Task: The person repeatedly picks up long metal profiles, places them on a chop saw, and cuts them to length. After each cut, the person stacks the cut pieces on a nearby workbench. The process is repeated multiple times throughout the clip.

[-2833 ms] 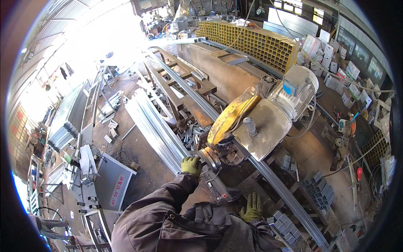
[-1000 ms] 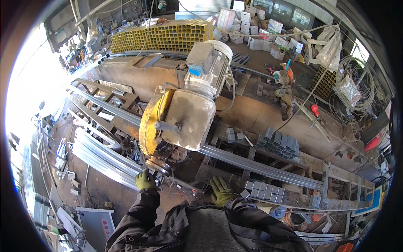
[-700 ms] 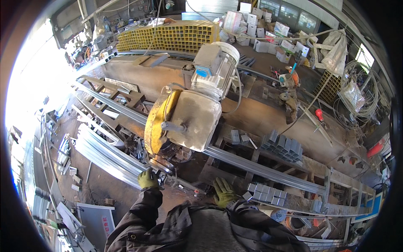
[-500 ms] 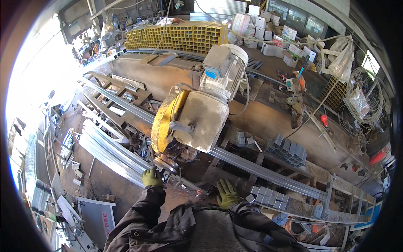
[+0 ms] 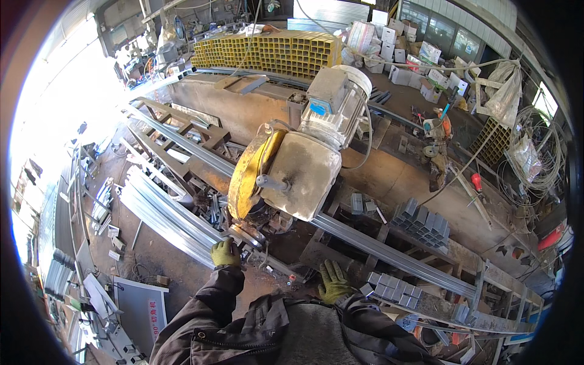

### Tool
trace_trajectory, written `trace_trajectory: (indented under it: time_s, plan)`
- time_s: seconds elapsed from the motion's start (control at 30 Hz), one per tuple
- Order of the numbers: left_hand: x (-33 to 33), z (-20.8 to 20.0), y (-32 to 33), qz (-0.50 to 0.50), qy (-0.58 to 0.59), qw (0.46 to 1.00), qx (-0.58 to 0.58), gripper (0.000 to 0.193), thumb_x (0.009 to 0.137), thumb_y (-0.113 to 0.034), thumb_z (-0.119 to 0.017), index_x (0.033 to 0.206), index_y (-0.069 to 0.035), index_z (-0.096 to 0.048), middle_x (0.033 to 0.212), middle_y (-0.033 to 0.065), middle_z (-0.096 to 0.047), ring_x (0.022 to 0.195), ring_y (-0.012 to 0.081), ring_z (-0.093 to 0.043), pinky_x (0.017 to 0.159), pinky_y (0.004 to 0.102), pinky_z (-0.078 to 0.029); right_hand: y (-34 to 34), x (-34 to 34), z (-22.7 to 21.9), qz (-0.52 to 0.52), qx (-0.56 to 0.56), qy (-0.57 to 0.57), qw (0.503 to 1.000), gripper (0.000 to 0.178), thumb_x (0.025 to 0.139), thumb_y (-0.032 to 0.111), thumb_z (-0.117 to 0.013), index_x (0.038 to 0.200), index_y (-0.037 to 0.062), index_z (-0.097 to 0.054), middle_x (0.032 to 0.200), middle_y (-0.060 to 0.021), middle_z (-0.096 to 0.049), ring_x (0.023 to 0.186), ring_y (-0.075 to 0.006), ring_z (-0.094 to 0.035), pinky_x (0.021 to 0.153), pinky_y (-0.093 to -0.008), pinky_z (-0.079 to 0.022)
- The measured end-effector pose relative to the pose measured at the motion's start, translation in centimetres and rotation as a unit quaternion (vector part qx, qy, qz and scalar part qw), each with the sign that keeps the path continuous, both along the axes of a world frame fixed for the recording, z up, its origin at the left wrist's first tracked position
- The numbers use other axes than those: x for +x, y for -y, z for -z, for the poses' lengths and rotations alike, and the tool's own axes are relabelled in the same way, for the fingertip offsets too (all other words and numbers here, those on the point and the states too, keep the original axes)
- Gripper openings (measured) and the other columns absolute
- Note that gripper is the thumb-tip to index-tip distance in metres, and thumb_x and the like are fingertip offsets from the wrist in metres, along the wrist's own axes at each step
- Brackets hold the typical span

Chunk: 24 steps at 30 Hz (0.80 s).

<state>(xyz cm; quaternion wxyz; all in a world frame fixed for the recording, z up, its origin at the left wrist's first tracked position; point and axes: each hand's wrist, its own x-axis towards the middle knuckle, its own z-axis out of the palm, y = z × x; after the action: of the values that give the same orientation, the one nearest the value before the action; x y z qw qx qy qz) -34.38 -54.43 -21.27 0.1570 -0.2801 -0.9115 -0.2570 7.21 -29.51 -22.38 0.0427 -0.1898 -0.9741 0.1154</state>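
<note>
A motor-driven cut-off saw fills the middle, with a yellow blade guard, a dusty flat housing and a grey motor. Long metal profiles extend along its bench on the right side. My left hand, in a yellow-green glove, is closed beside a round metal piece below the guard; whatever its fingers grip is hidden. My right hand, gloved alike, lies flat with fingers spread at the bench's near edge, left of a row of short cut tube pieces, holding nothing.
More cut square tubes are stacked across the profiles. Long silver profiles lie to the left. Behind the saw stands a stack of yellow-ended square tubes; cartons are piled at the back right. Coiled wire hangs at the far right.
The whole view has shifted, so the saw and bench appear slightly farther right. My left hand stays closed near the round metal piece; my right hand remains flat at the bench edge.
</note>
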Motion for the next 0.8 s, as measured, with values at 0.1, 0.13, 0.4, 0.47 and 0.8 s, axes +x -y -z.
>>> trace_trajectory:
  time_s: [0.1, 0.13, 0.4, 0.47, 0.8]
  plan:
    - [0.1, 0.0, 0.0, 0.001, -0.005, 1.000, 0.002, 0.024, 0.102, -0.026, -0.076, 0.124, -0.018, -0.084, 0.114, 0.0173, -0.084, 0.116, 0.0470, -0.075, 0.105, 0.0623, -0.056, 0.0, 0.0, -0.1, 0.001, 0.009, -0.001, 1.000, 0.100, 0.104, 0.050, -0.070, 0.188, 0.0083, -0.037, 0.197, -0.0223, -0.026, 0.179, -0.0464, -0.028, 0.144, -0.0626, -0.026]
    - [0.0, 0.0, 0.0, -0.005, 0.011, 1.000, -0.008, 0.024, 0.102, -0.026, -0.076, 0.123, -0.018, -0.084, 0.113, 0.0174, -0.083, 0.115, 0.0470, -0.075, 0.105, 0.0622, -0.056, 0.0, 0.0, -0.1, 0.006, 0.008, 0.034, 0.999, 0.100, 0.104, 0.050, -0.069, 0.188, 0.0083, -0.037, 0.197, -0.0224, -0.026, 0.179, -0.0465, -0.028, 0.144, -0.0626, -0.026]
    - [-0.1, 0.0, 0.0, 0.007, -0.016, 1.000, 0.011, 0.023, 0.101, -0.025, -0.076, 0.121, -0.017, -0.083, 0.111, 0.0177, -0.083, 0.114, 0.0474, -0.075, 0.104, 0.0622, -0.056, 0.0, 0.0, -0.3, 0.007, -0.016, 0.006, 1.000, 0.098, 0.105, 0.049, -0.068, 0.189, 0.0090, -0.036, 0.198, -0.0217, -0.025, 0.179, -0.0473, -0.028, 0.144, -0.0635, -0.027]
    - [-0.1, 0.1, -0.1, 0.006, -0.020, 1.000, 0.008, 0.023, 0.101, -0.025, -0.076, 0.121, -0.017, -0.083, 0.111, 0.0176, -0.083, 0.114, 0.0472, -0.075, 0.104, 0.0621, -0.056, 0.0, 0.1, -0.4, 0.005, -0.017, 0.008, 1.000, 0.098, 0.106, 0.050, -0.068, 0.189, 0.0086, -0.035, 0.198, -0.0217, -0.025, 0.180, -0.0475, -0.028, 0.144, -0.0636, -0.027]
    - [-0.4, 0.4, 0.0, 0.014, -0.016, 1.000, -0.002, 0.025, 0.100, -0.023, -0.078, 0.123, -0.016, -0.083, 0.113, 0.0166, -0.084, 0.115, 0.0466, -0.074, 0.104, 0.0610, -0.056, 0.2, 0.1, -1.1, 0.005, -0.016, 0.012, 1.000, 0.096, 0.108, 0.048, -0.068, 0.188, 0.0060, -0.036, 0.198, -0.0212, -0.024, 0.181, -0.0473, -0.024, 0.145, -0.0629, -0.027]
